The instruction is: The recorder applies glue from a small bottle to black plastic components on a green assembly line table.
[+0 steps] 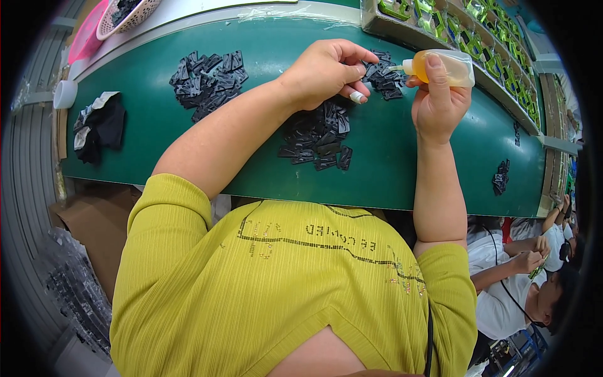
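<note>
My right hand [441, 103] is wrapped round a clear squeeze bottle [458, 68] with amber liquid inside. It lies tilted on its side, its thin nozzle pointing left toward my other hand. My left hand [330, 74] is pinched, thumb and index finger close together; what sits between them is too small to make out. A white wrap circles one of its fingertips. Below that hand spreads a pile of small black plastic pieces [323, 141]. Another heap of black pieces [386, 81] lies between and beyond my hands, and a larger heap [204, 81] is to the left.
Trays of bright green parts [465, 38] line the back right of the green table [251, 179]. Small black clusters [501, 177] lie at right. A dark cloth [100, 125], a white cup [65, 94] and a pink basket [135, 16] are at left. A co-worker [502, 276] sits at right.
</note>
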